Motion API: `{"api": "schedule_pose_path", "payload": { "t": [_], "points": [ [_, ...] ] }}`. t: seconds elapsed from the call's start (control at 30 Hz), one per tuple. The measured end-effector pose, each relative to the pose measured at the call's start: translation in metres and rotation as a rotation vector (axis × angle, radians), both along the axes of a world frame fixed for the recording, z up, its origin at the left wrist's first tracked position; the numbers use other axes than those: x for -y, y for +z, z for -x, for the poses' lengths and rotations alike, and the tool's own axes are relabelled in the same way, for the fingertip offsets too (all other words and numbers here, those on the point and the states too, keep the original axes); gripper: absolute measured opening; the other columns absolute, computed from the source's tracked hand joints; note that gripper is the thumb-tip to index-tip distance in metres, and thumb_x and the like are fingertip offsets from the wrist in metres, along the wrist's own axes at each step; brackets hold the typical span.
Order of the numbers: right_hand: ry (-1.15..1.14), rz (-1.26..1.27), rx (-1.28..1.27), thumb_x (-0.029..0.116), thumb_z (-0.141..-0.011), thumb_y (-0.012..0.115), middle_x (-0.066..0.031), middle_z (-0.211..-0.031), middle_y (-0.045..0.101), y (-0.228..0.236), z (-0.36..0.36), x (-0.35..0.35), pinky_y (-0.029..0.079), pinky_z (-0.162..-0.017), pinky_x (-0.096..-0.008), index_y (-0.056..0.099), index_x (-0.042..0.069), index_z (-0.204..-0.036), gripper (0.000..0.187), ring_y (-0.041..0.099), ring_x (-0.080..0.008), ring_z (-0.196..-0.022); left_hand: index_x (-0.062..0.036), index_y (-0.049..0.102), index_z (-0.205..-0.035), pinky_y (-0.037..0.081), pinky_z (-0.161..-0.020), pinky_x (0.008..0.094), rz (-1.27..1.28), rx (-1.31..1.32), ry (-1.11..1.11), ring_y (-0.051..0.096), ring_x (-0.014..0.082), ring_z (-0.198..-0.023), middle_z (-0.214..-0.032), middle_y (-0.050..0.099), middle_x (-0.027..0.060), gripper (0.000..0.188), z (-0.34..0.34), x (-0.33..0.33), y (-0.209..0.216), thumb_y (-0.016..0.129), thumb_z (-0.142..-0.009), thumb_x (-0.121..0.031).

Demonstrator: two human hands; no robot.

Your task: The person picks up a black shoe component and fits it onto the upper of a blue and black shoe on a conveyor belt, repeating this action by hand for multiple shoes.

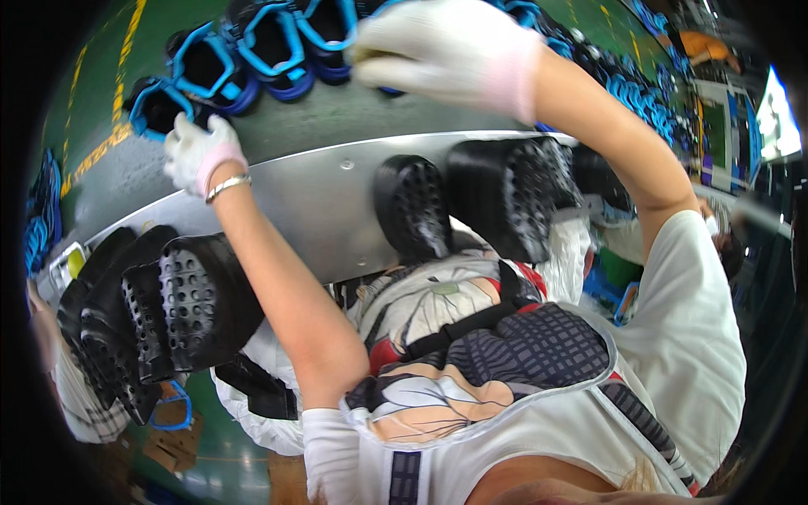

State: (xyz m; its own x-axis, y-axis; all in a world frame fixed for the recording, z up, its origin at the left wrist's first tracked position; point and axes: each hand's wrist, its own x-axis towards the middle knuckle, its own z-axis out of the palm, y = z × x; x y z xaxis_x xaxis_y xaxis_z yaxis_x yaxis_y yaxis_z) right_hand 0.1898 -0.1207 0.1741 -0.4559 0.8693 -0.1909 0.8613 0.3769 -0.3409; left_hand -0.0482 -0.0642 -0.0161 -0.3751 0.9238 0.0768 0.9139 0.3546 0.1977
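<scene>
My left hand (pixel 200 158), in a white knit glove, is at the near end of the leftmost black, blue-rimmed boot-like piece (pixel 160 108). Its fingers are curled, with the thumb apart from them and the dark edge of that piece between. Higher up and to the right, my right hand (pixel 450 55), also in a white glove, hovers over the row. It is smeared by motion; thumb and fingers look parted, with nothing visible between them. Beside it stand more blue-rimmed pieces (pixel 271 52), openings facing up. The hand hides part of the row.
A metal ledge (pixel 316 198) runs between me and the row. Black boot-shaped pieces with perforated faces hang along it, some at left (pixel 189 295), others at right (pixel 505 189). Farther right, a blue-rimmed row (pixel 635 105) continues, and another person in orange (pixel 705 46) is visible.
</scene>
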Motion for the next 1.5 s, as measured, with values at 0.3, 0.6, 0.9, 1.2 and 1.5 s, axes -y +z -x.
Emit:
{"api": "schedule_pose_path", "payload": {
  "t": [0.3, 0.6, 0.9, 1.2, 1.5],
  "points": [
    [-0.314, -0.154, -0.141, 0.033, -0.067, 0.078, -0.0091, -0.095, 0.062, 0.030, -0.069, 0.227, 0.050, -0.075, -0.0367, 0.064, 0.007, -0.101, 0.045, 0.061, -0.0281, -0.086, -0.0102, 0.063, -0.119, 0.044, -0.098, 0.0417, -0.124, 0.377, -0.638, 0.055, 0.0340, -0.113, -0.123, 0.058, 0.0176, 0.039, -0.039, 0.121, 0.036, 0.063, -0.084, -0.028],
    [-0.303, -0.187, -0.036, 0.033, -0.056, 0.082, -0.0118, -0.104, 0.058, 0.010, -0.064, 0.253, 0.049, -0.079, -0.0382, 0.058, 0.005, -0.109, 0.064, 0.058, -0.0297, -0.091, -0.0091, 0.063, -0.118, 0.044, -0.097, 0.0387, 0.025, 0.431, -0.688, 0.056, 0.0323, -0.113, -0.120, 0.060, 0.0160, 0.037, -0.064, 0.165, 0.068, 0.061, -0.086, -0.027],
    [-0.317, -0.129, -0.167, 0.033, -0.057, 0.080, -0.0115, -0.094, 0.056, 0.024, -0.075, 0.247, 0.050, -0.075, -0.0387, 0.057, 0.006, -0.101, 0.057, 0.059, -0.0306, -0.088, -0.0066, 0.060, -0.122, 0.046, -0.094, 0.0361, 0.179, 0.731, -0.668, 0.059, 0.0268, -0.108, -0.118, 0.060, 0.0157, 0.040, -0.074, 0.169, 0.087, 0.058, -0.090, -0.031],
    [-0.128, -0.044, -0.465, 0.026, -0.064, 0.080, -0.0139, -0.108, 0.058, 0.054, -0.039, 0.172, 0.051, -0.081, -0.0363, 0.059, 0.004, -0.110, 0.055, 0.061, -0.0308, -0.096, 0.0007, 0.034, -0.142, 0.040, -0.104, 0.0404, 0.875, 2.622, -0.376, 0.052, 0.0247, -0.119, -0.134, 0.050, 0.0139, 0.074, -0.088, 0.179, 0.146, 0.052, -0.093, -0.052],
    [-0.162, 0.050, -0.112, 0.050, -0.082, 0.061, -0.0217, -0.092, 0.061, -0.009, 0.021, 0.061, 0.051, -0.073, -0.0413, 0.058, 0.001, -0.104, 0.054, 0.064, -0.0359, -0.082, -0.0042, 0.054, -0.115, 0.054, -0.081, 0.0346, 0.087, 2.205, -0.286, 0.064, 0.0190, -0.092, -0.104, 0.064, 0.0096, 0.030, -0.048, 0.093, 0.089, 0.060, -0.094, -0.026]
  ]
}}
